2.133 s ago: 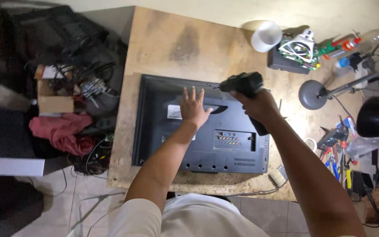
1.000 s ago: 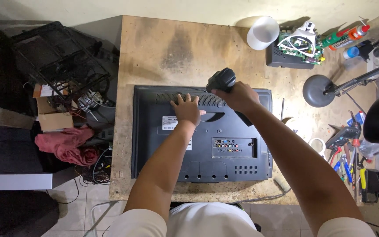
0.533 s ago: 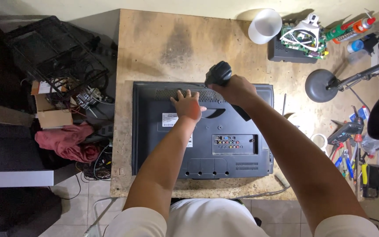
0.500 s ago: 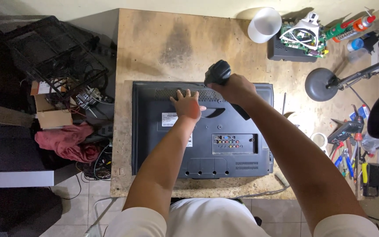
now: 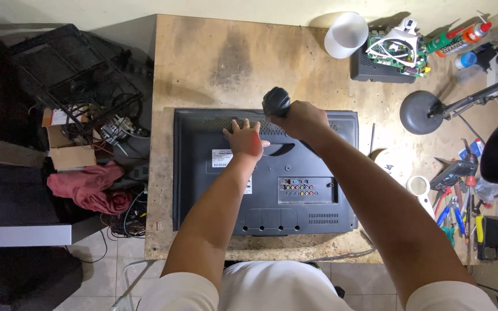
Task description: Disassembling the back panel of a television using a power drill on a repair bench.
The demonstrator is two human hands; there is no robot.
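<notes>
We see a dark grey television back (image 5: 295,190), black power screwdriver (image 5: 276,102), stained tan desk (image 5: 220,57), white cup (image 5: 346,34) far right, pink-red cloth (image 5: 90,190) left.

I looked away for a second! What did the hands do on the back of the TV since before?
The right hand carried the black power screwdriver leftward, from near the TV's top middle toward its upper edge. The left hand slid up a little and lies flat by the tool. The right hand still grips the tool; the TV still lies face down on the table.

A worn wooden workbench (image 5: 214,57) stands against a pale wall (image 5: 145,7), over tiled floor (image 5: 102,259).
</notes>
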